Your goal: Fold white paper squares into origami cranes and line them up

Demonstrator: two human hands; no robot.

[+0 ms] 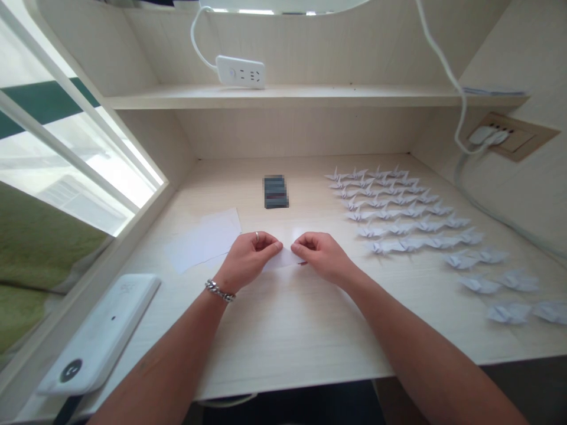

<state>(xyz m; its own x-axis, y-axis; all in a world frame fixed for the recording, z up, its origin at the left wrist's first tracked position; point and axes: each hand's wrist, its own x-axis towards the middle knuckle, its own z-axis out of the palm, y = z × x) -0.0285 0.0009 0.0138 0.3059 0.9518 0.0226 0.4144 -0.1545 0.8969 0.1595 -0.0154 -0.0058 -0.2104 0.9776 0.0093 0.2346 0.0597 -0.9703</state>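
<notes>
A small piece of white paper [283, 258] is pinched between my two hands just above the desk. My left hand [256, 251], with a ring and a chain bracelet, grips its left side between thumb and fingers. On the right side, my right hand [319, 252] has it between thumb and forefinger. The fingers cover much of the paper, so its folds are hard to make out. Flat white sheets [206, 239] lie to the left of my left hand. Rows of folded white paper cranes [398, 212] stand to the right.
Behind my hands lies a dark, blurred rectangular object [275, 192]. A long white device [104, 333] sits at the left edge. On the shelf [310, 97] rests a power strip [240, 72]. A white cable [443, 53] hangs down to the wall socket [514, 136].
</notes>
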